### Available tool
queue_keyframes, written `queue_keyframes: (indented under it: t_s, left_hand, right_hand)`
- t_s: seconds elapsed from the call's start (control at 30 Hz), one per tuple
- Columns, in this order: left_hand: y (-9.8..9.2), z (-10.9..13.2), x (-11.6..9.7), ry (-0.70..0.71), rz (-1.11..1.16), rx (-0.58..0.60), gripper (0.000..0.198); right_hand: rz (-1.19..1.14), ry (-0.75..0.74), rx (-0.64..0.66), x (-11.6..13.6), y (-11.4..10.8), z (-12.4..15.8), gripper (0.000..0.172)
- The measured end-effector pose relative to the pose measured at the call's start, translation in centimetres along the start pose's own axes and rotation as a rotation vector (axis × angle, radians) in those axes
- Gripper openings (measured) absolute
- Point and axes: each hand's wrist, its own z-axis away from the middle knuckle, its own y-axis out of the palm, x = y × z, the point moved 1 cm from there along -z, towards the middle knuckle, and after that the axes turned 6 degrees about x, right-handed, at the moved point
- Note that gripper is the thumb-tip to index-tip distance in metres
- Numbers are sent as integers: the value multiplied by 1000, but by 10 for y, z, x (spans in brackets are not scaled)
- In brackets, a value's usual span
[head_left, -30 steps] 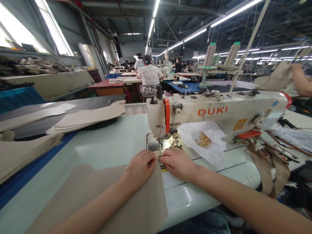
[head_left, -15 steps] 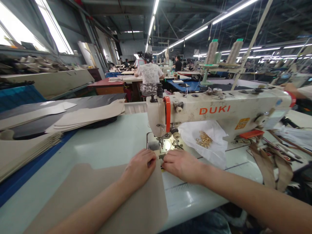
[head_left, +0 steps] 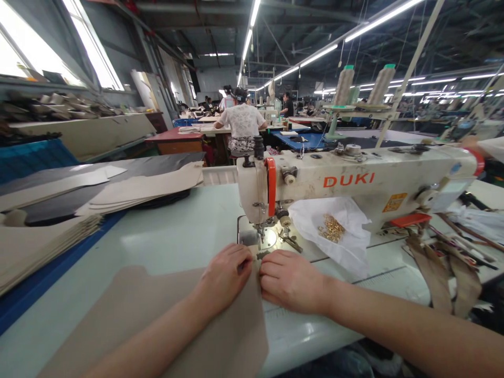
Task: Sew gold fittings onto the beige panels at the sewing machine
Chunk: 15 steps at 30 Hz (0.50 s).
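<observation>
A large flat beige panel (head_left: 165, 299) lies on the pale green sewing table (head_left: 185, 215), its right edge in line with the needle area. My left hand (head_left: 228, 270) rests on the panel near its top corner, with thumb and fingers closed on that edge. Facing it, my right hand (head_left: 291, 281) is curled at the same edge, fingertips hidden from me. Just beyond both hands are the needle and presser foot (head_left: 261, 231) of the sewing machine (head_left: 350, 181), above a lit metal plate (head_left: 270, 239).
White plastic (head_left: 354, 247) holding small gold-coloured metal pieces (head_left: 331, 228) lies under the machine arm. Brown straps (head_left: 437, 278) lie at the right. Stacked beige panels (head_left: 145, 186) are on the left. Thread cones (head_left: 381, 86) stand behind the machine. A person (head_left: 241, 118) sits farther ahead.
My right hand has drawn slightly back toward me, its fingers more curled. A yellow bit visible under its fingertips before is now hidden. My left hand and the panel look nearly unmoved.
</observation>
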Motion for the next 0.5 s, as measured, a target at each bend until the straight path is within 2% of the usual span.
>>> queue_keyframes:
  t_s: [0.13, 0.27, 0.5]
  left_hand:
    - [-1, 0, 0, -11, -8, 33, 16]
    - [-1, -1, -1, -3, -15, 23, 16]
    - [2, 0, 1, 7, -41, 9, 18]
  right_hand:
    - [-36, -28, -7, -1, 7, -4, 13]
    - [-78, -60, 30, -2, 14, -4, 19]
    - [-119, -34, -2, -1, 16, -3, 22]
